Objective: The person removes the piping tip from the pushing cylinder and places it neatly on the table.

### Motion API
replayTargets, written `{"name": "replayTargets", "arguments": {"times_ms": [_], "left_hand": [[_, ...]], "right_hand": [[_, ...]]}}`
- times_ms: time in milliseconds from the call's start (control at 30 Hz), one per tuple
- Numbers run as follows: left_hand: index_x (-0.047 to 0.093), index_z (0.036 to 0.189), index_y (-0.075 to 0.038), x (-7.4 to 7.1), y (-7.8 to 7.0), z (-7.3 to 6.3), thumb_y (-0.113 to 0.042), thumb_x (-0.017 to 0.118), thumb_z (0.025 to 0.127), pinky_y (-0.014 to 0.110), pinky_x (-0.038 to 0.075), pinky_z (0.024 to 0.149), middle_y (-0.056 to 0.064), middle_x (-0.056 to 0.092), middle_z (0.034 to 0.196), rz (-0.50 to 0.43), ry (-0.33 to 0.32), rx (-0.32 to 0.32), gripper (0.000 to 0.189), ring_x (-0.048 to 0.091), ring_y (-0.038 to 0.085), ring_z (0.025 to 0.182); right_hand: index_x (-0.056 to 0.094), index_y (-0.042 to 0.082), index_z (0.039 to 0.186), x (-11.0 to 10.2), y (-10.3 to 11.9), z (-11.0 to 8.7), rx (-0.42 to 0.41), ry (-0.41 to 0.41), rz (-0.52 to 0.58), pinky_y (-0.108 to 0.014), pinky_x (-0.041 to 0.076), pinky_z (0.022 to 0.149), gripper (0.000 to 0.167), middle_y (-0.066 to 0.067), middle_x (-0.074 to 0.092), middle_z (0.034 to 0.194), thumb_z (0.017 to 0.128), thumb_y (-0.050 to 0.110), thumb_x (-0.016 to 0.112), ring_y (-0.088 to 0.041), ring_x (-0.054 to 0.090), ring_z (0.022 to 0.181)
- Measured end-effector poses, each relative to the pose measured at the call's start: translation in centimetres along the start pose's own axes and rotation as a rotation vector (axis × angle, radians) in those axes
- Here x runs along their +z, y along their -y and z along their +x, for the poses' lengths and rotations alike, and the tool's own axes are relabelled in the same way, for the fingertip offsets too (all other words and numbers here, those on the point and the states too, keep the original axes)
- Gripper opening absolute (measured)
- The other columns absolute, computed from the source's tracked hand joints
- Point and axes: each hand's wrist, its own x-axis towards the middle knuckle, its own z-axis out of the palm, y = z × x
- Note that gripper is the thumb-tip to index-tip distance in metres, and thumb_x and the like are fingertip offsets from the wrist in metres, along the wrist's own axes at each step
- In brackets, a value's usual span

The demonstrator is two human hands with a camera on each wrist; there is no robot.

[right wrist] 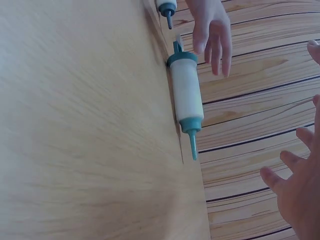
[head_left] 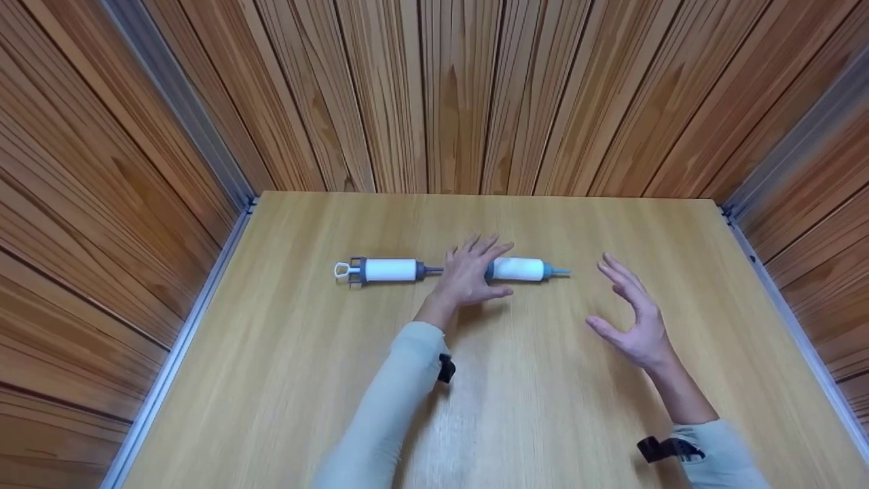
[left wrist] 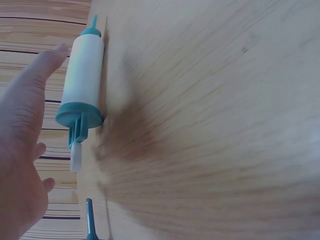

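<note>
Two syringe-shaped tubes lie end to end on the table. The left tube (head_left: pixel 391 269) has a white barrel, dark grey-blue ends and a white ring handle at its left. The right tube (head_left: pixel 519 269) (left wrist: pixel 84 70) (right wrist: pixel 186 90) has a white barrel with teal ends, its thin nozzle pointing right. My left hand (head_left: pixel 468 275) hovers with spread fingers over the gap between them, covering the right tube's handle end in the head view; the left wrist view shows fingers apart from the barrel. My right hand (head_left: pixel 631 319) (right wrist: pixel 300 190) is held in the air right of the nozzle, fingers extended, holding nothing.
The wooden table (head_left: pixel 529 394) meets a plank wall (head_left: pixel 455 102) at its back edge. Plank walls with grey metal rails (head_left: pixel 183 326) stand at both sides. A black wrist camera (head_left: pixel 446 368) sits on the left sleeve, another camera (head_left: pixel 655 449) on the right.
</note>
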Motion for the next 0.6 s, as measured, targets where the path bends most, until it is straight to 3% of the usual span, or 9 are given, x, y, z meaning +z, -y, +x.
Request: {"name": "replayTargets", "arguments": {"times_ms": [167,333,400,567,600], "left_hand": [[0.039,0.175,-0.041,0.6,-0.1,0.1,-0.053,0.085,0.099,0.074,0.025,0.138,0.000,0.034,0.188,-0.014,0.024,-0.017,0.089,0.030,0.038,0.175],[0.038,0.175,-0.042,1.0,-0.1,0.3,-0.047,0.086,0.100,0.069,0.028,0.138,-0.002,0.036,0.187,-0.017,0.053,-0.026,0.089,0.035,0.035,0.173],[0.037,0.175,-0.043,1.9,0.5,0.8,-0.047,0.087,0.100,0.067,0.028,0.139,-0.003,0.036,0.187,-0.026,0.056,-0.034,0.090,0.034,0.034,0.173],[0.043,0.173,-0.042,2.1,0.3,0.9,-0.041,0.084,0.103,0.062,0.031,0.137,-0.002,0.042,0.184,-0.050,0.049,-0.074,0.081,0.036,0.033,0.171],[0.046,0.171,-0.040,1.3,-0.4,0.6,-0.037,0.084,0.104,0.062,0.033,0.136,-0.001,0.044,0.182,-0.054,0.054,-0.083,0.077,0.037,0.034,0.171]], "right_hand": [[0.049,-0.004,0.165,0.2,0.2,-0.1,0.011,0.001,0.068,-0.018,0.047,0.121,0.089,-0.001,0.047,0.180,0.081,-0.013,0.078,0.000,0.044,0.163],[0.047,-0.008,0.164,0.4,-0.2,-0.3,-0.028,-0.002,0.129,-0.016,0.050,0.118,0.088,0.003,0.048,0.179,0.082,-0.017,0.075,-0.001,0.046,0.162],[0.047,-0.008,0.164,0.5,-0.3,-0.3,-0.029,0.002,0.148,-0.016,0.052,0.117,0.088,0.007,0.049,0.178,0.081,-0.019,0.075,-0.001,0.047,0.161],[0.048,-0.006,0.165,0.8,-0.5,-0.2,-0.031,0.009,0.261,-0.018,0.057,0.112,0.089,0.007,0.050,0.175,0.082,-0.026,0.073,-0.003,0.052,0.158],[0.047,-0.007,0.164,1.0,-0.5,-0.1,-0.034,0.010,0.282,-0.019,0.059,0.110,0.089,0.006,0.051,0.174,0.082,-0.028,0.072,-0.005,0.053,0.157]]}}
